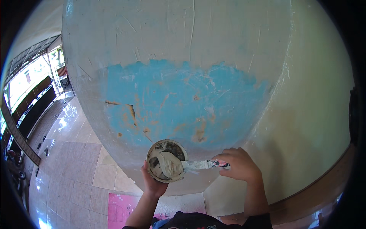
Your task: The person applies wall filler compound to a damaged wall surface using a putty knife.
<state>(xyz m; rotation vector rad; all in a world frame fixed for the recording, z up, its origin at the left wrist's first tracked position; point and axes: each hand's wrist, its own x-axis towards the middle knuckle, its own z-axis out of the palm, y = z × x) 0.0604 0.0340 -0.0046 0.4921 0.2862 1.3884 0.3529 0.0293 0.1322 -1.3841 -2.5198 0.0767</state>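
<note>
My left hand grips a round, pale tub from its lower left side, the thumb up along the rim. A mound of creamy putty and dark smears show inside. From the right, my right hand is closed around the handle of a putty-splattered putty knife. Its front end reaches over the tub's right rim to the putty; the blade itself is largely hidden. Just beyond the tub stands a wall with a bare blue patch, marked by rusty stains and chipped spots. Greyish filler covers the wall above it.
A pale yellowish wall meets the blue-patched wall at a corner on the right. Pink printed sheeting lies on the floor below me. Glossy tiles stretch left towards a dark railing and bright daylight.
</note>
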